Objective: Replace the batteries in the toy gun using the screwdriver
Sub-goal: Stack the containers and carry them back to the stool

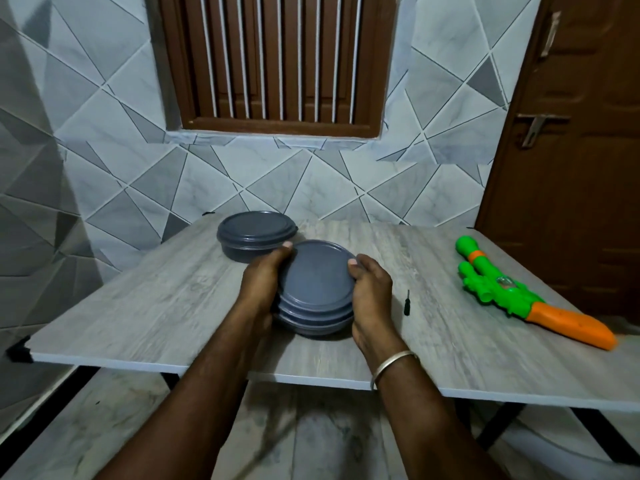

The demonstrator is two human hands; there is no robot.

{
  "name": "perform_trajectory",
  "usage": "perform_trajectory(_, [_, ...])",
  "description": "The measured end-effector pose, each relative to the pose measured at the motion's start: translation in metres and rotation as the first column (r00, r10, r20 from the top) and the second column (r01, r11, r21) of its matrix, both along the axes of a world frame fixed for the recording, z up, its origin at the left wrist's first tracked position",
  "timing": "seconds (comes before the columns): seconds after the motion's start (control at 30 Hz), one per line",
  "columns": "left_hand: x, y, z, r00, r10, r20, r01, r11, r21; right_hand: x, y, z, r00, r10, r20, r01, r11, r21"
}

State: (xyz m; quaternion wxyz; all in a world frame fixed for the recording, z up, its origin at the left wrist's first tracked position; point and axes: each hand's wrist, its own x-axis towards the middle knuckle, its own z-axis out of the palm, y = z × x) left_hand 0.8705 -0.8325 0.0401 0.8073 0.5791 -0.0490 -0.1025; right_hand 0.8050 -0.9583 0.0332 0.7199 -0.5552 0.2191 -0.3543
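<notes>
Your left hand (pixel 266 282) and right hand (pixel 369 292) clasp the center container (pixel 315 282); second container (pixel 254 233) behind, screwdriver (pixel 407 303) just right, toy gun (pixel 526 292) far right.

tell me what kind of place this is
Likely a room in a home: a tiled wall, a barred wooden window and a wooden door with a handle.

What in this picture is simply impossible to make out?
All in the head view:
Contents of the near grey round lidded plastic container: hidden by its lid.
Contents of the far grey round lidded container: likewise hidden by its lid.
Fingers of the left hand and right hand: hidden behind the near container they grip.
Tip type of the small black screwdriver: too small to tell.
Battery cover of the green and orange plastic toy gun: not visible.
</notes>
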Motion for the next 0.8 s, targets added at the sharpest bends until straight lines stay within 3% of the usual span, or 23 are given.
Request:
perform_trajectory(0.13, [-0.001,-0.002,0.019,0.998,-0.064,0.011,0.064,0.998,0.008,0.003,-0.004,0.006,0.995,-0.041,0.087,0.039,0.999,0.024])
perform_trajectory(0.33, [-0.005,-0.011,0.009,0.998,0.042,0.038,-0.045,0.996,0.073,0.007,-0.008,-0.009,1.0,0.002,-0.009,-0.002,0.998,0.055])
perform_trajectory(0.5, [-0.012,-0.012,-0.001,0.997,0.054,-0.052,-0.05,0.997,0.063,0.004,-0.009,-0.014,0.998,-0.006,-0.069,0.009,0.999,0.039])
perform_trajectory(0.8, [-0.023,-0.005,0.002,0.984,-0.172,-0.049,0.174,0.984,0.046,-0.002,-0.014,-0.016,0.996,0.054,-0.067,-0.05,0.997,0.053])
